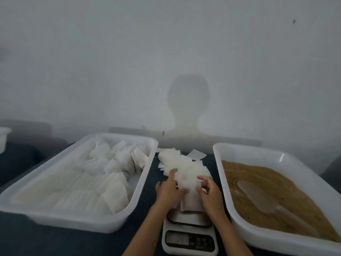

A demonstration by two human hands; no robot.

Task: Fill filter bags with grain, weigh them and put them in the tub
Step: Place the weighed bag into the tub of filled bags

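At the far left edge, a small white container stands partly out of view on the dark blue tabletop. Right of it lies a large white tub, holding filled filter bags, some laid in rows near the front and others heaped loosely toward the far end. In the middle, between the two tubs, a loose pile of empty filter bags rests on the table, and nearer sits a white digital scale; its display is too blurred to read. The left hand reaches over the scale with fingers spread wide, touching the pile, while the right hand curls its fingers on a single filter bag just above the scale platform. On the right, a second white tub holds brown grain with a pale scoop lying in it. Behind everything rises a plain grey-white wall bearing the person's shadow.
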